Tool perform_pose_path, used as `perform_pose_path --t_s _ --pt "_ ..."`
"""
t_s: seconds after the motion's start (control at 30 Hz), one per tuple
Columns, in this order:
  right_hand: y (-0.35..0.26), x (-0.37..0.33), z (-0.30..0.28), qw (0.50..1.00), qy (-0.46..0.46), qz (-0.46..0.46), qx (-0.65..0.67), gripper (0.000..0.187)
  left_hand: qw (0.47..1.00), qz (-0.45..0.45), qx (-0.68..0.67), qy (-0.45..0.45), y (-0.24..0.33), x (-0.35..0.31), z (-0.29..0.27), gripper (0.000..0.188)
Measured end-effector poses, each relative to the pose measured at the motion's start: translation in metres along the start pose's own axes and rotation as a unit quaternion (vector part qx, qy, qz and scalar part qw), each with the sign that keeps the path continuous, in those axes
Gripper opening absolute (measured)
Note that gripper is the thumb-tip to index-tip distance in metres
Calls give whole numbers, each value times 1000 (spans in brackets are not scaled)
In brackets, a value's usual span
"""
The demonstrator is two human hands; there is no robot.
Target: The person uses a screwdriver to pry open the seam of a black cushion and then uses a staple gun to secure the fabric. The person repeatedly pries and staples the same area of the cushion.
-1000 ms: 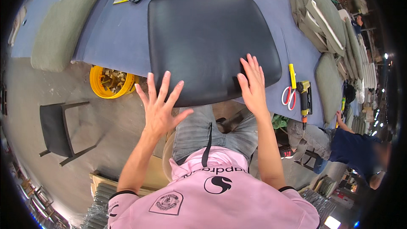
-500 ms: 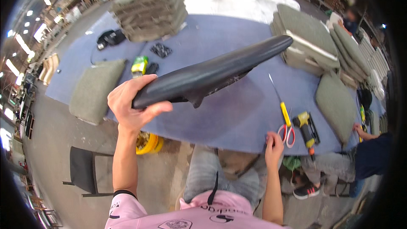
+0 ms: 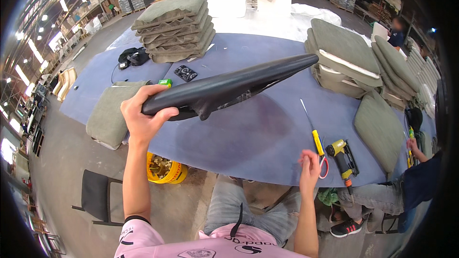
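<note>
Because your left hand (image 3: 141,113) clamps 1 edge, the black chair seat (image 3: 224,86) tilts above the surface (image 3: 229,150), apparently leaving its underside clear. Your right hand (image 3: 309,166), cupped loosely around nothing visible, hovers beside the scissors (image 3: 326,165).

I observe stacked grey-green cushions (image 3: 174,31) on the far left of the blue worktop (image 3: 239,150), a black bundle (image 3: 133,57) just beside them. On the floor (image 3: 62,148) to my left I note a yellow bucket (image 3: 174,174) containing scraps (image 3: 159,166) and a dark chair (image 3: 94,195) near it
</note>
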State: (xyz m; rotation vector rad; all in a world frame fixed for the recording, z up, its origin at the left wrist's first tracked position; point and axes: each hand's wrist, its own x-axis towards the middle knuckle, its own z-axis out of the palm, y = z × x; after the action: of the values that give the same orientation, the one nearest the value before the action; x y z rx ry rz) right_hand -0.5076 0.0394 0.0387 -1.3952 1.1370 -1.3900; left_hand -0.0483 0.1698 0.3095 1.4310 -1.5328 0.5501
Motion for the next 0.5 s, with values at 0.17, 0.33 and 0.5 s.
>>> perform_pose_path --t_s 0.17,0.33,0.5 --pt "-127 59 34 934 34 -316 -165 62 1000 6 -14 -16 -6 -9 -6 67" --pt "-221 130 98 765 -46 -543 -344 79 988 -67 -107 -84 0 -6 -28 65" --pt "-226 141 147 780 -67 -555 -281 78 962 -67 122 -236 28 22 -67 68"
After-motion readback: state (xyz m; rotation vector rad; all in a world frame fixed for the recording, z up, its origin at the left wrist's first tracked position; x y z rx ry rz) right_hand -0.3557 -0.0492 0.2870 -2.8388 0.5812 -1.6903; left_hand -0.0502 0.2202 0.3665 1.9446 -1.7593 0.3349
